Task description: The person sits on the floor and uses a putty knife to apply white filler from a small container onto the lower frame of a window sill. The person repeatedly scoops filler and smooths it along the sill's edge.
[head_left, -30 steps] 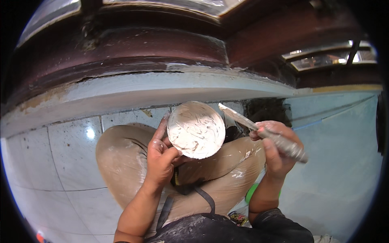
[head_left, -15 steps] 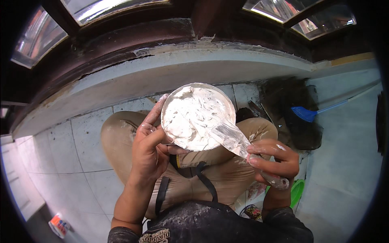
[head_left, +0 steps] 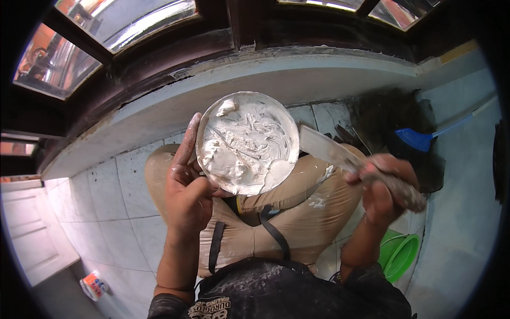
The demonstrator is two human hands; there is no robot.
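A round tub [head_left: 198, 139] full of thick white paste [head_left: 249, 143] is held up over my crossed legs. My left hand [head_left: 188, 186] wraps its left side, fingers along the wall and underneath, with white smears on the skin. In my right hand [head_left: 385, 186] is a putty knife [head_left: 324, 146], gripped by its handle. Its whitish blade points up and left, with the tip beside the tub's right rim; whether it touches the rim I cannot tell. The right hand is slightly blurred.
Ahead runs a low pale wall ledge [head_left: 297, 72] under dark wooden window frames [head_left: 175, 87]. To the right lie a blue brush head [head_left: 414, 139] on a long handle and a dark mat [head_left: 393, 117]. A green bucket [head_left: 398, 258] stands by my right elbow; a white-and-orange container [head_left: 94, 286] sits lower left.
The putty knife has come out of the paste and moved right, outside the tub. My right hand has shifted right and up. The tub sits slightly further left and higher in view.
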